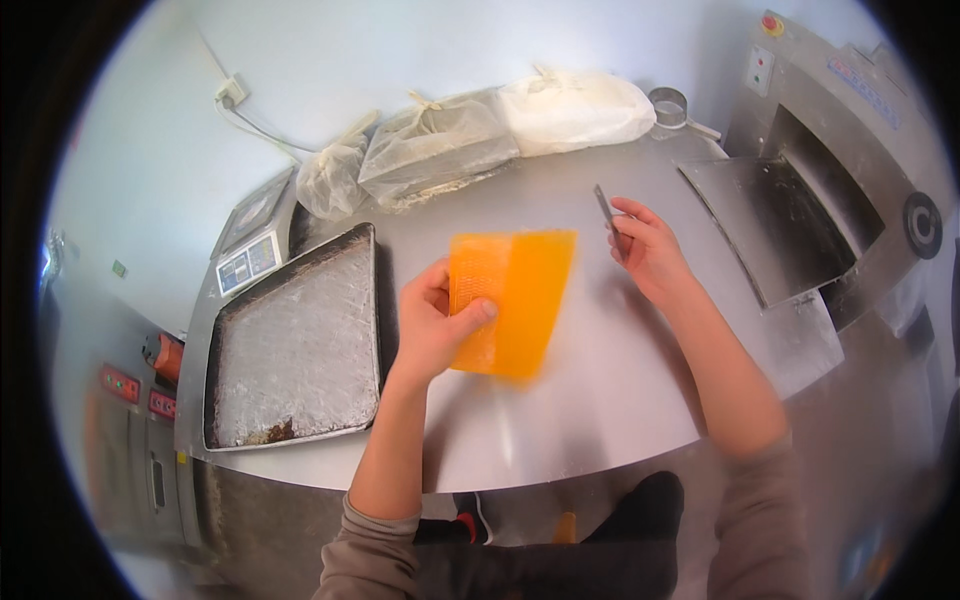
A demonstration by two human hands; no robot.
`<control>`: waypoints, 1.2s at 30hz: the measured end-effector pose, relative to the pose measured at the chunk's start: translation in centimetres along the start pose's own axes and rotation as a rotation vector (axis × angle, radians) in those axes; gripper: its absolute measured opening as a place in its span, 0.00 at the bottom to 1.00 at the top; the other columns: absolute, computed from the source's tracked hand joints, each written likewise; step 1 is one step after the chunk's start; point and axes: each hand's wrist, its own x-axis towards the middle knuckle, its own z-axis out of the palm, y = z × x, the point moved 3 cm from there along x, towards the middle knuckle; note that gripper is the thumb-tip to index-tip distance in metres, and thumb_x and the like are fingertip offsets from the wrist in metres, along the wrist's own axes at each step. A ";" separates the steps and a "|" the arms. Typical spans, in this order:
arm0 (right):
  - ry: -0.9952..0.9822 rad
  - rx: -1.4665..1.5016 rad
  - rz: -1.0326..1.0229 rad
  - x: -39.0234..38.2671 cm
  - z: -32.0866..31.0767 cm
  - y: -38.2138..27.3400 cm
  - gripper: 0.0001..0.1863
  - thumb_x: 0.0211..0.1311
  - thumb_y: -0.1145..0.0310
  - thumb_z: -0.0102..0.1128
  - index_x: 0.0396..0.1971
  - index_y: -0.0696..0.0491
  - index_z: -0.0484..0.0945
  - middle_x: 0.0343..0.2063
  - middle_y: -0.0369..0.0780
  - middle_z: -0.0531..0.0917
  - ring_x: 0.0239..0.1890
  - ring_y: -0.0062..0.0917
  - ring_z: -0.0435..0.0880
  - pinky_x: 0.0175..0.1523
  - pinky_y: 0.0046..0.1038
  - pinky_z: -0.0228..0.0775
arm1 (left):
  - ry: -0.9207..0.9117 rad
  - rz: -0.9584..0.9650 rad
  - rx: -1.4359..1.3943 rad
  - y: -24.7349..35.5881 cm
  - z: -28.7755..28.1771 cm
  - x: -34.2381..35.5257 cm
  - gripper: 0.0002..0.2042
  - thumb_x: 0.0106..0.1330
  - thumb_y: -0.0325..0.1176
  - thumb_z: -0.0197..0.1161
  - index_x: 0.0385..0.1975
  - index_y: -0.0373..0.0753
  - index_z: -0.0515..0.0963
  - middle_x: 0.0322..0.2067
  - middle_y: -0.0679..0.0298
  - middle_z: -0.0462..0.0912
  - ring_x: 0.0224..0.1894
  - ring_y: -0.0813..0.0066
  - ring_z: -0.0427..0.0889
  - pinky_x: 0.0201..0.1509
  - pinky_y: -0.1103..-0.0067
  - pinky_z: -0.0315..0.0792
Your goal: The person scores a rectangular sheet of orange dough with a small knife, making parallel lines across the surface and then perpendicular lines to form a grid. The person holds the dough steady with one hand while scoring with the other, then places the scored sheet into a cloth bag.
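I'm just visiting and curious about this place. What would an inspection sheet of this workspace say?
Surface: metal table, pale smudges, bare in front of the hands.
Job's things: flat orange item, blurred, exact kind unclear; thin dark tool, kind unclear.
Clutter: tray at left, dark patch near its front edge; scale beyond it; three bags along the back; metal ring right of them.
Hands: left hand grips the orange item; right hand holds the tool, apart from it.
Cables: grey cable from a wall socket; far end hidden.
Surroundings: machine at right with a red button; pale wall behind.
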 end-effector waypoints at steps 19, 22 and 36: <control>-0.152 -0.019 -0.133 -4.7 4.5 2.3 0.10 0.84 0.69 0.69 0.58 0.48 0.80 0.41 0.32 0.87 0.41 0.21 0.86 0.52 0.30 0.81 | 0.274 0.694 0.693 -3.6 1.1 -0.6 0.22 0.54 0.10 0.73 0.48 0.39 0.93 0.44 0.62 0.92 0.46 0.60 0.86 0.48 0.71 0.82; -0.106 -0.038 -0.140 -4.7 4.6 2.8 0.09 0.85 0.69 0.69 0.56 0.48 0.79 0.40 0.32 0.87 0.41 0.21 0.86 0.51 0.30 0.80 | 0.250 0.692 0.689 -4.0 1.3 -0.6 0.24 0.52 0.09 0.72 0.48 0.40 0.93 0.44 0.62 0.92 0.46 0.60 0.86 0.48 0.71 0.82; 0.028 -0.206 -0.239 -4.3 5.2 3.5 0.07 0.86 0.69 0.66 0.53 0.48 0.77 0.40 0.32 0.85 0.38 0.20 0.85 0.41 0.23 0.68 | 0.214 0.679 0.574 -4.3 2.0 -0.9 0.21 0.53 0.12 0.75 0.46 0.41 0.93 0.43 0.64 0.90 0.45 0.59 0.85 0.45 0.69 0.83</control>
